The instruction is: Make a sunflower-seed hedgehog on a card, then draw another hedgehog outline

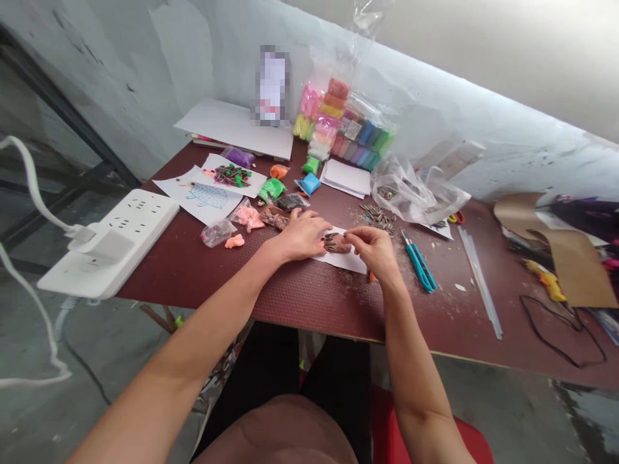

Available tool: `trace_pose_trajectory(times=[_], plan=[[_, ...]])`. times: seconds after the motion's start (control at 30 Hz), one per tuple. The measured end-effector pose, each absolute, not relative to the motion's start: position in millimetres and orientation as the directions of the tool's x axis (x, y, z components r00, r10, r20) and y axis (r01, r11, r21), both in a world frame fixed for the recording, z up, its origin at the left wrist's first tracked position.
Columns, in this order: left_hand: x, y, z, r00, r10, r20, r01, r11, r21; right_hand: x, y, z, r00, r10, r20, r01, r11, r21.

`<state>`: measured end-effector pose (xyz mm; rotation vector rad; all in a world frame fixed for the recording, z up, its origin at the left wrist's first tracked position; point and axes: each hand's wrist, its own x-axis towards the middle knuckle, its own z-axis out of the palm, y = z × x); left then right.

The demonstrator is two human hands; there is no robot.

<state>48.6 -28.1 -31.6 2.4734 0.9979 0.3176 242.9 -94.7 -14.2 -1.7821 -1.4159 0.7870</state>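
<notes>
On a small white sheet [355, 262] lies a brown clay figure [342, 245] with a pink end and several dark striped seeds stuck in its top. My left hand [302, 235] curves round the pink end, thumb and forefinger against it, other fingers spread. At the opposite end, my right hand [372, 248] pinches a small dark sunflower seed between thumb and forefinger, close to the clay. Loose sunflower seeds [378, 219] lie in a heap just beyond my right hand. A packet of brown clay [274, 218] is beside my left fingers.
Teal-handled pliers [420, 261], clear glue sticks [480, 283] and a yellow glue gun [545, 279] lie rightward. Bagged clay [271, 189], a hedgehog drawing [207, 198] and a white power strip [116, 245] are leftward. A plastic bag [416, 190] sits behind the seeds.
</notes>
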Motion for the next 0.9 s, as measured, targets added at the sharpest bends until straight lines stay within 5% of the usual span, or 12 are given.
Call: trace_pose_trajectory(times=[0.3,0.9], plan=[[48,-28,-34,0.712,0.701,0.045,0.599,-0.64,0.482,241,-95,-18,0.246,0.969,-0.031,0.566,-0.169,-0.806],[49,-27,-36,0.715,0.697,0.055,0.593,-0.646,0.48,231,-85,-23,0.287,0.956,-0.064,0.791,-0.274,-0.547]])
